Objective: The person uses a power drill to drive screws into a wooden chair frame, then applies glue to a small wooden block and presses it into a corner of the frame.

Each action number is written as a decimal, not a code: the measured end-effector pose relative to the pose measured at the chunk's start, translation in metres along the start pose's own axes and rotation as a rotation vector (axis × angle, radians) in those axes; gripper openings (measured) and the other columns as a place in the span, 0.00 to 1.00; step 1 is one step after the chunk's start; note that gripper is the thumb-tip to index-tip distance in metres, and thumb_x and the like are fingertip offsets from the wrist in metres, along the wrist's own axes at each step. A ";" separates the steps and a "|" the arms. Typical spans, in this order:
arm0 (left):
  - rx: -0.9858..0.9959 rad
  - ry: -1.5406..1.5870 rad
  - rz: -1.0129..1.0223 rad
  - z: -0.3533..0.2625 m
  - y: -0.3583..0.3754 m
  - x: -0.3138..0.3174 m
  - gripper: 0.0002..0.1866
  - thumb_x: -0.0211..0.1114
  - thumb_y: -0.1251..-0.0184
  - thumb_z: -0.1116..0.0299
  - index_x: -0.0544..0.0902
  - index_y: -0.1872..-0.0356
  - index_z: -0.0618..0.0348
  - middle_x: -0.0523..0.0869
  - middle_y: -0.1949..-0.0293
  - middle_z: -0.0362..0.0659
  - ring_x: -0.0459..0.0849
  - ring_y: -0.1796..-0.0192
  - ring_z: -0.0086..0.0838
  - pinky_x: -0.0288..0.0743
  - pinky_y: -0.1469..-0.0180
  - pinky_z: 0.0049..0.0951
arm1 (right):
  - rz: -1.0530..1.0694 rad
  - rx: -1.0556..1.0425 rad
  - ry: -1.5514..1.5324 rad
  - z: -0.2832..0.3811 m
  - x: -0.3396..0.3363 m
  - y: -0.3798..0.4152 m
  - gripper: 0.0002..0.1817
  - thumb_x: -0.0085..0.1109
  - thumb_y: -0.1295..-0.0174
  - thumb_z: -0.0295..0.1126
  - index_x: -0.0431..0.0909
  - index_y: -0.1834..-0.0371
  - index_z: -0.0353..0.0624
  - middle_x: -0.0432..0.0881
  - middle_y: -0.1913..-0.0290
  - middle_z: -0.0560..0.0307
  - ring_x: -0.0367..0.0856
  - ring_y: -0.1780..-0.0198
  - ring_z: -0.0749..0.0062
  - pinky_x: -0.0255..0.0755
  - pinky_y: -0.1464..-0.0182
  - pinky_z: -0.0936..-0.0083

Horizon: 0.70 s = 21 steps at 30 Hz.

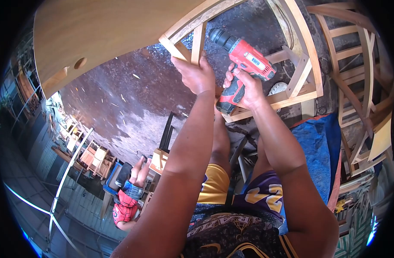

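Both forearms reach up from the camera. Left hand (196, 75) is clenched on a thin wooden slat (198, 43) of the chair frame (306, 56); right hand (245, 88) is wrapped around the grip of a red cordless drill (244, 64), its chuck near the slat. I judge the drill compact but nose-heavy, best held by the rubber grip; the slat is stiff, light, easily split.

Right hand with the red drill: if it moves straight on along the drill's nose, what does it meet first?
Probably the wooden slat that the left hand grips; the red drill in the right hand points toward it, though depth is unclear.
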<state>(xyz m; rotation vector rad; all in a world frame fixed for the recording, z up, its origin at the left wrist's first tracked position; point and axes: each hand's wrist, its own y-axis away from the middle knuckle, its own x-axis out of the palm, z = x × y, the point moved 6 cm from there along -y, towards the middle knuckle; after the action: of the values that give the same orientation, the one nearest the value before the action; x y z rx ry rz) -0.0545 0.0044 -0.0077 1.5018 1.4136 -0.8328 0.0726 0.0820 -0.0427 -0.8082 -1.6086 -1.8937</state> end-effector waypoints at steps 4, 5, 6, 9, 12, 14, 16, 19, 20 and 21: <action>-0.007 -0.011 -0.010 0.000 0.001 -0.001 0.40 0.70 0.42 0.59 0.57 0.35 0.61 0.78 0.48 0.61 0.79 0.47 0.58 0.72 0.46 0.50 | 0.002 -0.006 0.002 0.001 0.001 -0.001 0.10 0.57 0.37 0.32 0.71 0.57 0.40 0.73 0.70 0.56 0.75 0.69 0.69 0.73 0.60 0.71; -0.008 -0.012 -0.009 0.000 0.001 -0.001 0.40 0.70 0.42 0.59 0.57 0.35 0.61 0.78 0.48 0.61 0.79 0.47 0.58 0.72 0.46 0.50 | 0.001 -0.005 0.002 0.001 0.000 -0.001 0.10 0.57 0.37 0.32 0.71 0.57 0.40 0.73 0.70 0.56 0.75 0.69 0.69 0.73 0.60 0.71; -0.013 -0.008 0.001 0.001 0.001 0.000 0.40 0.70 0.42 0.59 0.57 0.34 0.61 0.78 0.48 0.61 0.78 0.47 0.58 0.72 0.45 0.50 | 0.004 -0.009 0.016 0.001 0.001 -0.001 0.10 0.57 0.37 0.32 0.71 0.57 0.40 0.73 0.70 0.56 0.75 0.68 0.69 0.72 0.60 0.72; -0.019 0.000 0.009 0.002 0.002 -0.001 0.41 0.70 0.42 0.58 0.56 0.34 0.61 0.78 0.48 0.62 0.78 0.46 0.59 0.72 0.45 0.50 | 0.015 -0.013 0.009 0.001 0.001 -0.001 0.09 0.57 0.37 0.30 0.72 0.57 0.40 0.74 0.70 0.56 0.75 0.69 0.69 0.74 0.61 0.72; -0.009 0.004 0.008 0.001 0.001 0.000 0.41 0.70 0.42 0.57 0.56 0.34 0.62 0.78 0.48 0.62 0.78 0.46 0.59 0.71 0.45 0.50 | 0.019 -0.011 0.003 0.001 0.001 -0.002 0.09 0.57 0.37 0.31 0.72 0.57 0.39 0.74 0.70 0.56 0.75 0.68 0.69 0.74 0.61 0.72; -0.001 0.003 0.005 0.001 0.001 0.000 0.41 0.70 0.42 0.57 0.56 0.34 0.62 0.78 0.48 0.62 0.78 0.46 0.59 0.71 0.45 0.50 | 0.017 -0.005 0.019 0.000 0.000 -0.003 0.10 0.56 0.36 0.32 0.71 0.57 0.40 0.73 0.70 0.56 0.74 0.68 0.69 0.73 0.60 0.72; -0.002 -0.004 0.007 0.001 0.000 0.000 0.41 0.70 0.42 0.57 0.56 0.34 0.62 0.78 0.48 0.62 0.78 0.46 0.59 0.71 0.45 0.50 | 0.031 -0.011 0.008 -0.001 0.000 -0.004 0.10 0.56 0.36 0.32 0.71 0.57 0.40 0.73 0.70 0.56 0.74 0.68 0.69 0.73 0.60 0.72; 0.004 0.000 0.007 0.003 -0.001 0.001 0.41 0.70 0.41 0.58 0.56 0.34 0.62 0.78 0.48 0.62 0.78 0.46 0.59 0.71 0.45 0.50 | 0.012 -0.003 -0.033 -0.001 0.001 -0.004 0.08 0.56 0.37 0.29 0.73 0.57 0.40 0.75 0.70 0.56 0.76 0.69 0.69 0.74 0.62 0.73; 0.003 -0.001 0.007 0.003 -0.001 0.001 0.41 0.70 0.41 0.58 0.56 0.34 0.62 0.78 0.48 0.62 0.78 0.46 0.59 0.71 0.45 0.50 | 0.012 -0.002 -0.033 -0.001 0.002 -0.004 0.08 0.56 0.37 0.29 0.73 0.57 0.40 0.75 0.70 0.56 0.76 0.69 0.69 0.74 0.62 0.73; -0.002 -0.004 0.007 0.003 -0.001 0.001 0.41 0.70 0.41 0.58 0.56 0.34 0.61 0.78 0.48 0.62 0.78 0.46 0.59 0.71 0.45 0.50 | 0.007 -0.001 -0.028 0.000 0.003 -0.004 0.08 0.56 0.37 0.29 0.73 0.57 0.40 0.75 0.70 0.56 0.76 0.69 0.69 0.74 0.62 0.73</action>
<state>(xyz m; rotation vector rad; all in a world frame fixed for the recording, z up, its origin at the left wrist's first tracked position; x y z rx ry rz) -0.0549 0.0023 -0.0097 1.5019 1.4047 -0.8293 0.0681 0.0823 -0.0434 -0.8431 -1.6188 -1.8864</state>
